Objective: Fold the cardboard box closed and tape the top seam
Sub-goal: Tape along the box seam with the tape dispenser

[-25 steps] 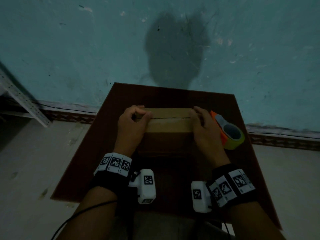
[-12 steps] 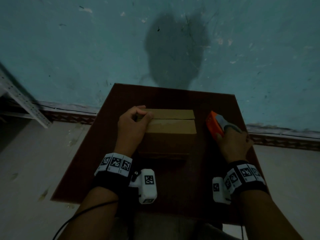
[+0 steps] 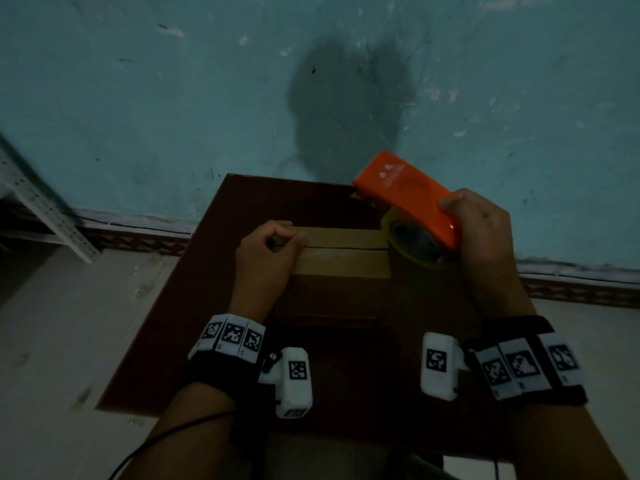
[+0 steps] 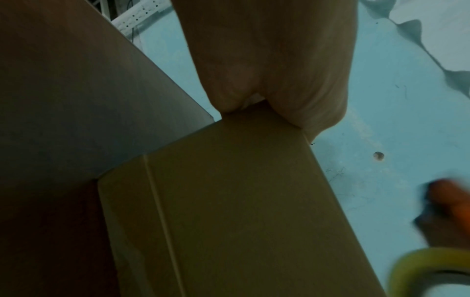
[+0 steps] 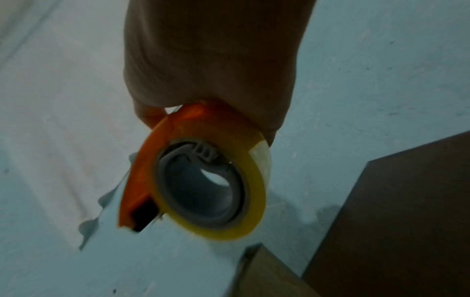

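Note:
A small cardboard box (image 3: 341,261) stands on the dark brown table (image 3: 207,289), its top flaps folded down with a dark seam running left to right. My left hand (image 3: 273,251) grips the box's left top edge, fingers curled over the flaps; the left wrist view shows the box (image 4: 229,211) under the palm. My right hand (image 3: 481,230) holds an orange tape dispenser (image 3: 408,195) with a yellow tape roll (image 3: 412,244), lifted above the box's right end. The right wrist view shows the dispenser (image 5: 162,152) and roll (image 5: 254,180) in the air.
A teal wall (image 3: 173,98) rises just behind the table. A pale perforated metal shelf upright (image 3: 41,206) leans at the left. The floor (image 3: 69,341) is light on both sides of the table.
My right hand left the box's right end, took hold of the tape dispenser on the table, and has raised it above the box's right end. The left hand has stayed put.

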`<state>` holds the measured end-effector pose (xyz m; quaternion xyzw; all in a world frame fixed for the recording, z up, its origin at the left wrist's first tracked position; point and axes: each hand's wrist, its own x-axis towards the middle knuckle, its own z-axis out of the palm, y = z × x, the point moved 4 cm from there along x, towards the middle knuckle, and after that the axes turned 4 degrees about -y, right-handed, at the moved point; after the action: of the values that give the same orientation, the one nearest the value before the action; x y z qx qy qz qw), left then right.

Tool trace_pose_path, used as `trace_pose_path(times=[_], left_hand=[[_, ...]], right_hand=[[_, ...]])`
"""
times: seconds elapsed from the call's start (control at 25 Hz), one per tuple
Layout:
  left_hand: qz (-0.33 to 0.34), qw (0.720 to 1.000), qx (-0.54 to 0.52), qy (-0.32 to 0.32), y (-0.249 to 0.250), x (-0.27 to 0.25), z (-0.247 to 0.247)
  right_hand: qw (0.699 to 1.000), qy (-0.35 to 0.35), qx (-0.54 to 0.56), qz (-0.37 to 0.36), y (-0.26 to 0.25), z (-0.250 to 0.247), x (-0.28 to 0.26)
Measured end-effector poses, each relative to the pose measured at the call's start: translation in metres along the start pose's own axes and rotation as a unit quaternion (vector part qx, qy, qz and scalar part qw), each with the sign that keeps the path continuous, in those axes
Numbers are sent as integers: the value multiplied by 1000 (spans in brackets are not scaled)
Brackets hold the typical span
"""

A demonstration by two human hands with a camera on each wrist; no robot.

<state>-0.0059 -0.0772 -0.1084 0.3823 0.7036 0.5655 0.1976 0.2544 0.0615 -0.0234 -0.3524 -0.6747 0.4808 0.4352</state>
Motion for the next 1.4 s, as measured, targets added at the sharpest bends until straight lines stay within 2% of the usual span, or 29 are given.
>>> trace_pose_path(times=[0.08,0.28,0.36,0.52,0.6,0.72,0.92,1.08,1.2,1.28,1.4], left_hand=[[-8,1000,-4,-11,-1,0,-1],[-29,991,-74,-107,5,-6,11],[-33,986,-89,-138,8,-9,15],[-47,985,-90,-140,9,-11,14],[-91,976,-122,-157,9,-14,18],[-192,940,-218,-179,13,-18,23],[-222,929,-237,-175,9,-21,30],[-229,940,-205,-145,0,-25,35],[-231,939,-221,-127,-7,-26,36],[-219,941,-239,-101,-10,-29,36],[-158,961,-223,-45,-14,-34,33]], right_hand=[[999,-44,2,6,-12,5,0],[992,-121,-7,29,-15,32,-2],[990,-133,-19,40,-13,39,-3],[993,-113,-32,32,-7,39,1],[992,-113,-46,21,-6,38,2],[989,-124,-77,15,-3,37,2],[984,-140,-105,17,6,38,2],[981,-167,-96,32,12,43,0],[981,-169,-80,49,13,42,-2],[981,-169,-71,69,16,43,-5],[980,-166,-68,83,15,48,-9]])
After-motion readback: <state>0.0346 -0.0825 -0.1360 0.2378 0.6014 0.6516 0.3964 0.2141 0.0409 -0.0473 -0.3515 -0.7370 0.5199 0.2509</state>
